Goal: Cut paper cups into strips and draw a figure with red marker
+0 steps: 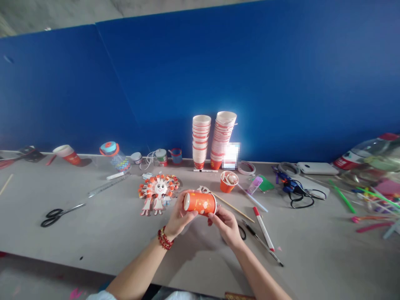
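An orange paper cup [201,203] with a printed pattern lies sideways between my hands, above the grey table. My left hand [179,214] is closed round its left end, the thumb along the lower side. At the right end, my right hand [225,223] grips the cup near the rim with thumb and fingers. Just left of the cup, paper-cup figures with a drawn face [160,189] and orange and white fringe lie on the table. Partly hidden by my right hand is a black scissor handle [242,232].
Two tall stacks of paper cups [201,141] stand at the blue partition. A cup of scraps [227,183], a red marker [264,229], a black pen [261,241] and a wooden stick [236,209] lie around. Scissors [59,213] rest left; straws [376,198] and a bottle [359,156] right.
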Motion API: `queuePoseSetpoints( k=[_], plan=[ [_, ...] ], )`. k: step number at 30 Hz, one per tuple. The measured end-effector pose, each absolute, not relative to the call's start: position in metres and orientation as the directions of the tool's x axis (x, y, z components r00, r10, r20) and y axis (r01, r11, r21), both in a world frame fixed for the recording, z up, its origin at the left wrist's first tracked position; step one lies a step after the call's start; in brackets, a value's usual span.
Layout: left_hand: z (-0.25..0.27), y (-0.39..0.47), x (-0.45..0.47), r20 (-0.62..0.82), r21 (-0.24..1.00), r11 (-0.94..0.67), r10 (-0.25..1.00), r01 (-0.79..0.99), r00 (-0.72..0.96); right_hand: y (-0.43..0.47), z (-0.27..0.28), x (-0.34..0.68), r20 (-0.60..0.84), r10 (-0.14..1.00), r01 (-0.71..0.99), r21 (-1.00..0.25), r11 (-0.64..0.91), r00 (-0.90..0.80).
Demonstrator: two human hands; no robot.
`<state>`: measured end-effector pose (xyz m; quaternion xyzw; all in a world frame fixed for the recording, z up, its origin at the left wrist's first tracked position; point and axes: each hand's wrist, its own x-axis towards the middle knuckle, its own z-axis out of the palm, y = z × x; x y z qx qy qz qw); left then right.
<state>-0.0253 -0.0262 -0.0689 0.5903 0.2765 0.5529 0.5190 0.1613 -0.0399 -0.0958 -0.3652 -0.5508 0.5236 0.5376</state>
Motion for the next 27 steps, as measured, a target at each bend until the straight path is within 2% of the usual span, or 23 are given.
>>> queuePoseSetpoints(
  k=[4, 8, 12, 15, 18, 20, 22, 24, 27],
  plan=[
    [-0.077, -0.026, -0.026, 0.4, 0.91, -0.354, 0.886, -0.214, 0.236, -0.038, -0.09, 0.163, 0.234, 0.967, -0.132, -0.966, 0.22, -0.103],
    [-0.085, -0.024, -0.028, 0.477, 0.877, -0.472, 0.84, -0.085, 0.256, -0.036, -0.093, 0.165, 0.22, 0.974, -0.212, -0.956, 0.204, -0.056],
    [-0.086, -0.022, -0.031, 0.617, 0.703, -0.699, 0.692, 0.135, 0.374, -0.034, -0.103, 0.165, 0.186, 0.982, -0.286, -0.943, 0.168, -0.038],
    [-0.083, -0.025, -0.032, 0.616, 0.617, -0.767, 0.609, 0.175, 0.499, -0.033, -0.108, 0.165, 0.157, 0.988, -0.311, -0.938, 0.152, 0.009],
    [-0.08, -0.033, -0.028, 0.58, 0.739, -0.674, 0.643, 0.01, 0.5, -0.032, -0.111, 0.167, 0.141, 0.989, -0.318, -0.937, 0.144, 0.033],
    [-0.079, -0.038, -0.023, 0.503, 0.861, -0.473, 0.739, -0.187, 0.448, -0.031, -0.114, 0.168, 0.14, 0.99, -0.32, -0.937, 0.143, 0.033],
    [-0.079, -0.041, -0.016, 0.406, 0.904, -0.284, 0.805, -0.32, 0.432, -0.03, -0.117, 0.171, 0.152, 0.988, -0.308, -0.94, 0.149, 0.015],
    [-0.079, -0.041, -0.012, 0.333, 0.924, -0.2, 0.843, -0.327, 0.423, -0.029, -0.12, 0.174, 0.183, 0.983, -0.251, -0.952, 0.174, -0.013],
    [-0.078, -0.039, -0.01, 0.28, 0.956, -0.22, 0.886, -0.196, 0.371, -0.027, -0.122, 0.18, 0.247, 0.969, -0.111, -0.963, 0.244, -0.011]
  ],
)
